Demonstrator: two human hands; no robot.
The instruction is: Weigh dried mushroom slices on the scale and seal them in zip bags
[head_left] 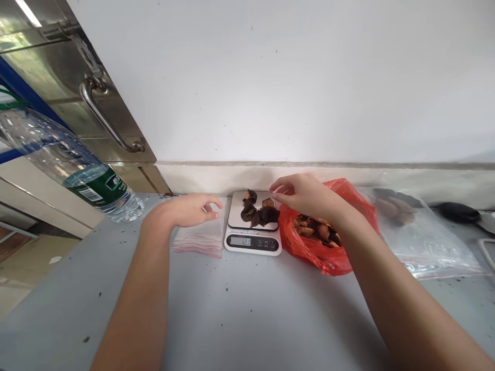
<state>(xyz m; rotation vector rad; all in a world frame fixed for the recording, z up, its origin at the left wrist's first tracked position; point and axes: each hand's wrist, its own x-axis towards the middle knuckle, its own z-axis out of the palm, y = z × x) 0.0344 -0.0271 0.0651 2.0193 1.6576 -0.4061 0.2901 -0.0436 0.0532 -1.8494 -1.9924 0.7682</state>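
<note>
A white digital kitchen scale (253, 242) stands near the wall and reads about 12.1. On its plate lie several dark brown, curled dried husk pieces (265, 215), one with a tan inner face. My right hand (296, 191) hovers over the plate's right edge, thumb and fingers slightly apart, with nothing visible between them. My left hand (195, 210) is held above a stack of clear zip bags (199, 245), thumb and index finger parted and nothing in them. Beneath my right wrist, a red plastic bag (328, 265) sits open, full of more brown dried pieces (319, 232).
A large water bottle (96, 183) with a green label stands at the left. A clear plastic bag (429, 247) with brown pieces lies at the right, near a black rounded object (458, 212). The wall (290, 93) borders the grey table (232, 319); dark crumbs dot its surface.
</note>
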